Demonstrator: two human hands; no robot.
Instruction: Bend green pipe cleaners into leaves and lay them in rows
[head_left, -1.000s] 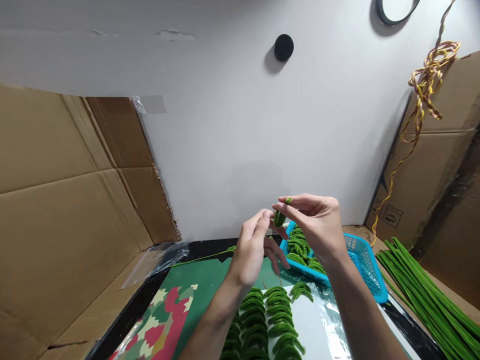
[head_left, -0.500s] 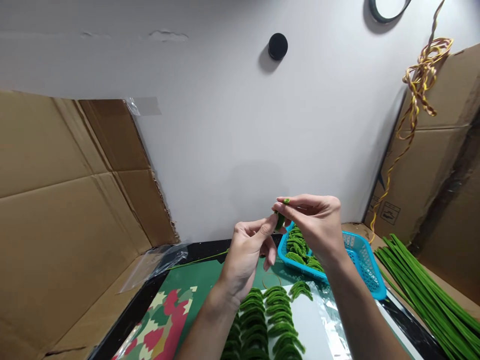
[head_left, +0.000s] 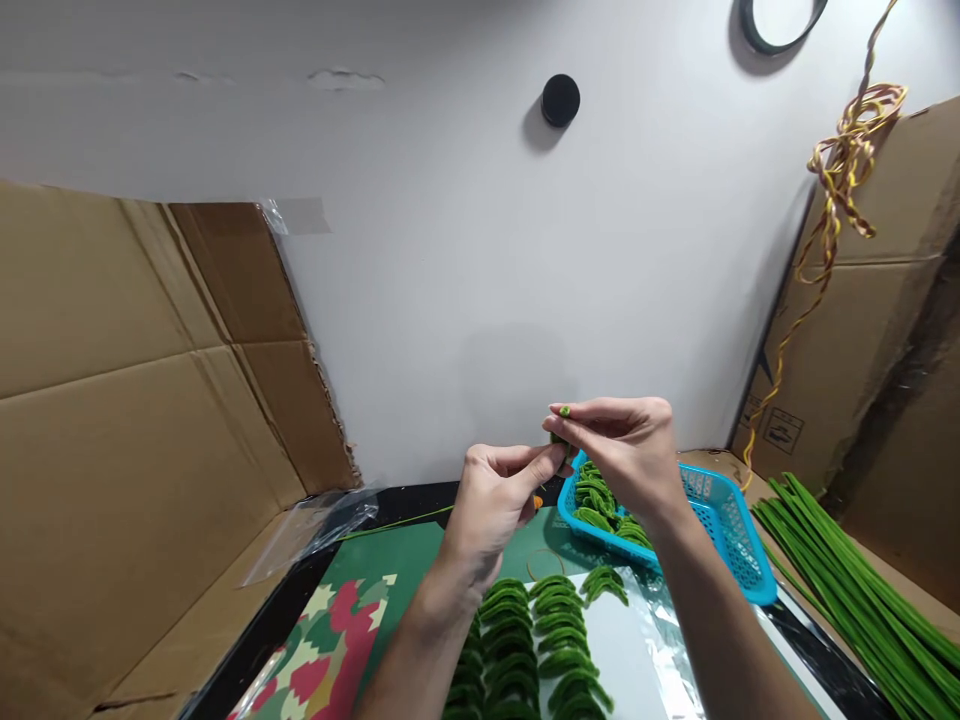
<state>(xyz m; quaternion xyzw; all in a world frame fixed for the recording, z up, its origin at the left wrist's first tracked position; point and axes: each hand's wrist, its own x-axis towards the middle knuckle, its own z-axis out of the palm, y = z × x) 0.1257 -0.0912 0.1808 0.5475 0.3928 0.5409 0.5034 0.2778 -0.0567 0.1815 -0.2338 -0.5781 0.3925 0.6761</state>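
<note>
Both hands meet above the table and pinch one short, bent green pipe cleaner point(head_left: 565, 411), mostly hidden by the fingers. My right hand point(head_left: 630, 450) is closed on its upper part, with a bright green tip poking out between thumb and forefinger. From below, my left hand point(head_left: 487, 500) grips the lower part, its thumb pressed against it. Beneath the hands, columns of curved green pipe cleaner pieces point(head_left: 564, 637) lie on a white sheet point(head_left: 630, 650). More bent pieces point(head_left: 594, 495) fill the left part of a blue basket point(head_left: 763, 588) behind my right wrist.
Long green pipe cleaners point(head_left: 847, 580) lie in a bundle at the right. A green mat point(head_left: 416, 545) carries a patterned red-and-green sheet point(head_left: 337, 640). Cardboard walls point(head_left: 135, 480) flank both sides, and a twisted yellow cord point(head_left: 832, 190) hangs at the right.
My right hand has shifted slightly left and down, and my left thumb slightly right along the piece. A small orange spot now shows beside my left fingers. The view has tilted a little.
</note>
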